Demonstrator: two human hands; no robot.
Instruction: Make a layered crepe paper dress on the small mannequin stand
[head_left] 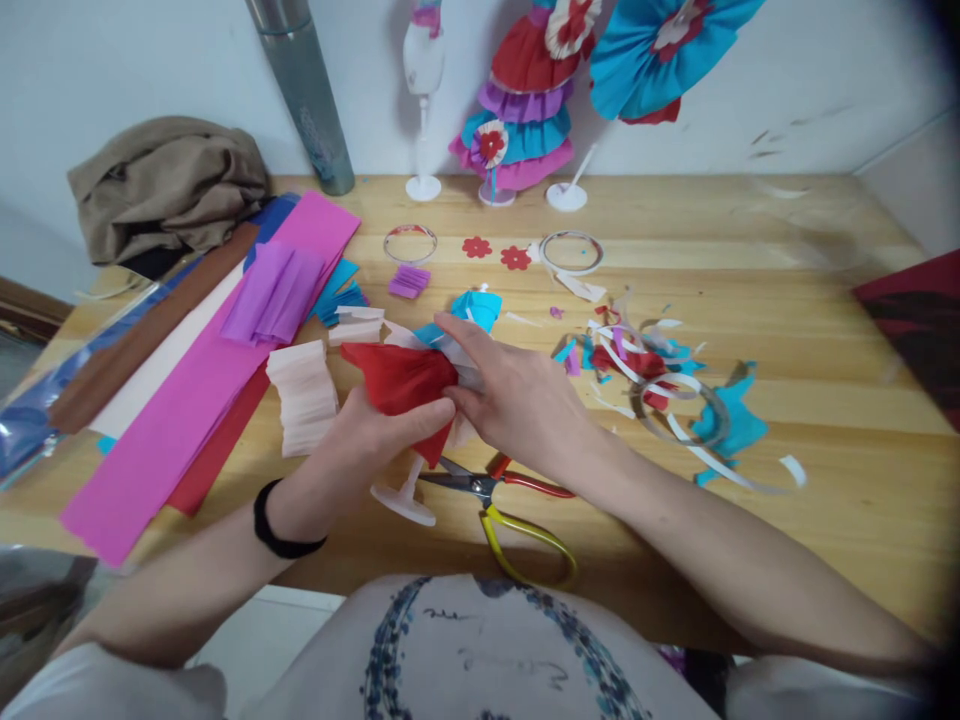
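Observation:
My left hand [356, 430] is closed round the near side of a gathered piece of red crepe paper [412, 378]. From the right, my right hand [517, 390] pinches the paper's edge with thumb and fingers. Blue crepe paper [478, 308] and some white paper show beyond the fingers. Below the red paper, a small white stand with a round foot [405, 503] sticks out, tilted. Its upper part is hidden by paper and hands. Scissors [487, 488] with one red and one yellow handle lie partly open on the table under my right hand.
Long crepe paper strips [217, 370] and pleated cream paper [302, 395] lie left. Scraps and a tape roll [679, 410] are at right. Behind are another tape roll [571, 252], red paper flowers [476, 246], a flask [304, 100] and a ruffled paper dress figure [517, 130].

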